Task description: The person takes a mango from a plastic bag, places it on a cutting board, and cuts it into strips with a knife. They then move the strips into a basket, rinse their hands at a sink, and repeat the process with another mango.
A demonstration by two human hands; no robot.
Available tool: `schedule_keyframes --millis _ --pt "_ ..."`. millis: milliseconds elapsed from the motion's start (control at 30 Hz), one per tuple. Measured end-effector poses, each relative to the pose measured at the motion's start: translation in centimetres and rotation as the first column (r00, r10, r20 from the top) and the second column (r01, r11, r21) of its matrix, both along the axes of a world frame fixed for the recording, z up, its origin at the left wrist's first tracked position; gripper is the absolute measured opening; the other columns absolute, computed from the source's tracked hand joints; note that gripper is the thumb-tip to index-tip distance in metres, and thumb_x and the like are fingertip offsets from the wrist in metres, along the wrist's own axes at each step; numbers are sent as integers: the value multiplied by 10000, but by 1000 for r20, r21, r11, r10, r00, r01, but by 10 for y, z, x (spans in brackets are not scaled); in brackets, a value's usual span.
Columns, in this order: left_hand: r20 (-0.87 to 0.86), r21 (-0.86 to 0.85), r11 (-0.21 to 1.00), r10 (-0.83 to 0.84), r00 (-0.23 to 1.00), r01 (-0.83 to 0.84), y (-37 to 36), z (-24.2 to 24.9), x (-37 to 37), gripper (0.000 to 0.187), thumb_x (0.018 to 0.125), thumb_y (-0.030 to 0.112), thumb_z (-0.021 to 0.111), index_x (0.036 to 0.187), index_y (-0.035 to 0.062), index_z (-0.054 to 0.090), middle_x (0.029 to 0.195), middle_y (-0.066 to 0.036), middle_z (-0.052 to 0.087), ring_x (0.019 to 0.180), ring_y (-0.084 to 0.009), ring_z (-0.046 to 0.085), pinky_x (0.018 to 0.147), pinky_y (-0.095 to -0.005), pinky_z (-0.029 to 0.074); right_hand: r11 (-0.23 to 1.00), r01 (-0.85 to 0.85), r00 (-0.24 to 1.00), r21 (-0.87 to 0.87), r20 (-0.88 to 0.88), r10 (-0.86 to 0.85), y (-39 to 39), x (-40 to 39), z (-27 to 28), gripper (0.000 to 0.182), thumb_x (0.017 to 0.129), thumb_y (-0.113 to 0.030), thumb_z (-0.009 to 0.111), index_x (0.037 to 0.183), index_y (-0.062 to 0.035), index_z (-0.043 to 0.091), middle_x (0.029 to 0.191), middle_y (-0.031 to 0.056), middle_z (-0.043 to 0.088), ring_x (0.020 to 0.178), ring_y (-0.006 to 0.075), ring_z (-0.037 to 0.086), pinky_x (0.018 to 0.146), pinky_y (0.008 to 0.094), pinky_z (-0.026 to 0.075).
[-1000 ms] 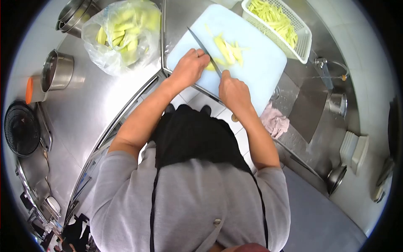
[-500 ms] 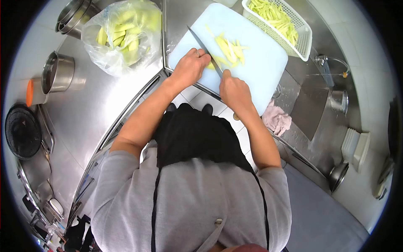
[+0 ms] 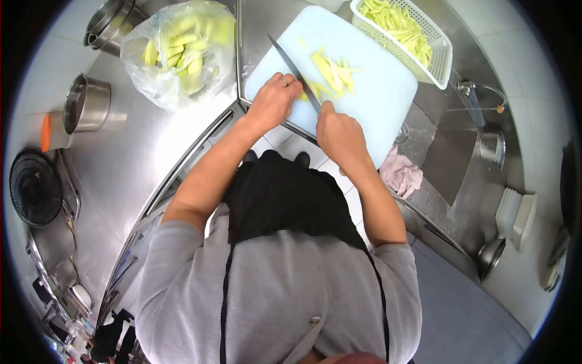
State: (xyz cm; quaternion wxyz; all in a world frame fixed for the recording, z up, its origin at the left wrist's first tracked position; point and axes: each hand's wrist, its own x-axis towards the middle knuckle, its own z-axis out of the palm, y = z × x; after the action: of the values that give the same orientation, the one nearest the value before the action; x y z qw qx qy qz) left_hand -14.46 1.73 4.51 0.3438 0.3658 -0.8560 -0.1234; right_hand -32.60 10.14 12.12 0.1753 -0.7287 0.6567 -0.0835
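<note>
My right hand (image 3: 341, 134) is wrapped around the handle of a kitchen knife (image 3: 290, 63), whose long blade points up and left across the light blue cutting board (image 3: 382, 100). Close against the blade's left side, my left hand (image 3: 273, 100) has its fingers curled down on a pale green vegetable piece (image 3: 304, 96), mostly hidden beneath them. A ring shows on one finger. Just right of the blade, cut pale green strips (image 3: 334, 74) lie in a loose pile on the board.
A clear plastic bag (image 3: 142, 76) with pale green pieces stands on the left steel counter. Beyond the board, a white perforated basket (image 3: 439, 71) holds many strips. A pink cloth (image 3: 401, 173) lies beside the sink (image 3: 447, 164). Metal pots (image 3: 94, 104) line the left side.
The knife tip has swung slightly left, while both hands stay in nearly the same place. The strips on the board look unchanged. The whole view has shifted a little.
</note>
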Motion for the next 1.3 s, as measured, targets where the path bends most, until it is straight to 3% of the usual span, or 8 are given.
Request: schedule_keyframes --millis 200,300,400,500,900,1100,1200,1300 --pt "18 25 1000 4 1000 -4 3 1 0 122 805 -60 648 900 13 628 893 -139 628 883 -367 611 807 -467 531 999 1 1000 49 -9 0 -3 0 0 89 932 -32 526 959 42 566 750 329 696 723 497 723 687 577 582" --pt "-1 -41 999 0 1000 0 2 -4 0 128 801 -65 649 902 11 627 895 -145 627 898 -374 616 824 -469 527 999 -13 1000 32 -4 13 -1 -4 -17 156 1001 -122 581 969 25 539 706 308 678 674 498 691 655 587 555" --pt "37 12 1000 18 999 -19 5 2 0 147 791 -80 649 905 9 626 896 -149 626 908 -382 618 820 -465 527 998 -24 1000 55 -14 25 -5 -2 -10 86 935 -23 521 958 44 570 758 315 705 716 489 723 672 572 580" --pt "42 -2 1000 21 999 -21 6 2 1 173 779 -100 644 911 11 628 893 -148 623 908 -381 615 818 -461 529 1000 -17 1000 24 -3 17 0 -1 -3 152 998 -118 581 965 28 553 708 298 683 680 492 696 657 575 561" --pt "80 5 999 41 996 -42 10 4 4 216 742 -100 657 919 22 643 918 -138 633 917 -367 611 811 -461 536 999 -32 989 12 147 30 -9 -12 -26 192 1003 -162 579 993 31 584 784 314 695 748 505 692 724 610 541" --pt "1 56 998 6 1000 -6 1 -6 -2 222 810 -48 678 1018 25 708 1033 -152 675 981 -375 620 870 -459 532 999 31 998 13 -54 -31 -14 -24 1 143 954 -92 583 1022 30 615 775 278 712 713 459 718 681 561 574" --pt "-238 -46 993 95 967 -109 5 3 -3 294 836 -17 708 1125 30 723 1121 -155 686 1050 -372 627 887 -438 540 997 -2 987 -82 -160 -11 -8 -27 4 100 915 -57 596 984 10 623 748 258 705 668 417 721 610 519 578" --pt "-102 -117 989 -100 990 88 7 44 -7 316 922 147 688 1221 49 714 1224 -143 674 1153 -352 612 1022 -456 473 977 -74 975 -199 -220 28 -6 -27 8 66 872 -32 616 933 -9 626 699 219 690 625 364 721 555 467 578"
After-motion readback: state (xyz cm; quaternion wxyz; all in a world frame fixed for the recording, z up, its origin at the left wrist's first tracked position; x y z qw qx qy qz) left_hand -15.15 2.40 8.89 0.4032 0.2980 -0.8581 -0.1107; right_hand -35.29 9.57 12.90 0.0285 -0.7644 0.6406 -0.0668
